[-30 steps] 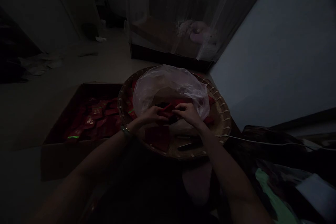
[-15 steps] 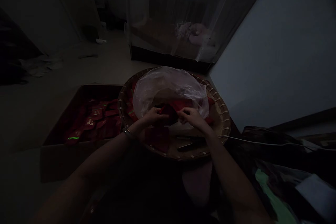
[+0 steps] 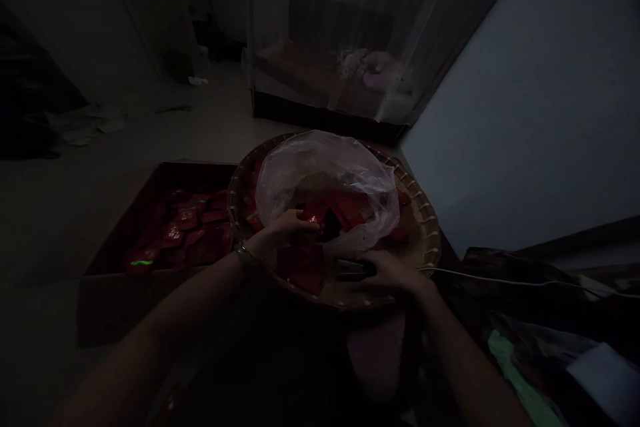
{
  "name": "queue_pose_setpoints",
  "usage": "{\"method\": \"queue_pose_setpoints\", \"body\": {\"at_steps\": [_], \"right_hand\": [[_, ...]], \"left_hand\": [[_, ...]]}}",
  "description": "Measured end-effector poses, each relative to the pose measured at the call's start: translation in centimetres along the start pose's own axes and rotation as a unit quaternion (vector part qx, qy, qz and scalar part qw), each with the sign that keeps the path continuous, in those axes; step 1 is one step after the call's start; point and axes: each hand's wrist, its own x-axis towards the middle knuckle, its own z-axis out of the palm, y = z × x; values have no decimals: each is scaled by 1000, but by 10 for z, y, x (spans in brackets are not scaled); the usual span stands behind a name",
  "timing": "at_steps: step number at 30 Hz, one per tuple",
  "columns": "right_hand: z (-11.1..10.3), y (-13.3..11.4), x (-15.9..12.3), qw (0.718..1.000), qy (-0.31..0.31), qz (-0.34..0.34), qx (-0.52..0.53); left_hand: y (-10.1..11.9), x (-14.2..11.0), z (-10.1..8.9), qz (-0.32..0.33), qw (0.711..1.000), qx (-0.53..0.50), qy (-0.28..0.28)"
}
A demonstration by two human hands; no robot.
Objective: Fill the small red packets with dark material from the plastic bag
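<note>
Although the light is dim, a red paper packet can be seen pinched by the left grip at the mouth of a clear plastic bag on a round woven bamboo tray. The right grip is laid on a dark slim object near the tray's rim, its closure untellable. A cardboard box of red packets stands left of the tray.

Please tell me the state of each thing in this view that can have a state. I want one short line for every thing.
left hand: curled on red packets
right hand: resting on a dark slim object
plastic bag: crumpled, open
woven basket: holding bag and packets
cardboard box: open, red packets inside
</note>
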Motion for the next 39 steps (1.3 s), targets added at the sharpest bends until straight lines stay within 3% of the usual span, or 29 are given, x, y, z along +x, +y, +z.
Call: {"method": "queue_pose_setpoints", "body": {"at_steps": [3,6,8,12,17,21,28,33,39], "right_hand": [[-20,-3,4,1000,3,3,13],[-32,-10,12,995,90,23,42],[-32,-16,19,990,118,40,67],[-24,-31,34,986,109,70,106],[-18,-41,47,983,133,67,107],[-15,-40,51,980,156,56,113],[-21,-37,52,975,145,79,149],[-34,-30,44,972,98,107,184],[-28,-29,42,969,125,108,185]], "left_hand": [[-1,1,2,19,999,24,16],[0,1,10,39,998,51,15],[0,1,16,52,995,84,14],[0,-2,33,69,987,146,-4],[-1,-9,46,111,977,179,-21],[-3,-12,40,94,966,239,-10],[-4,-11,25,71,953,290,-55],[-3,-12,23,44,959,280,-19],[-6,-9,23,41,954,297,-8]]}}
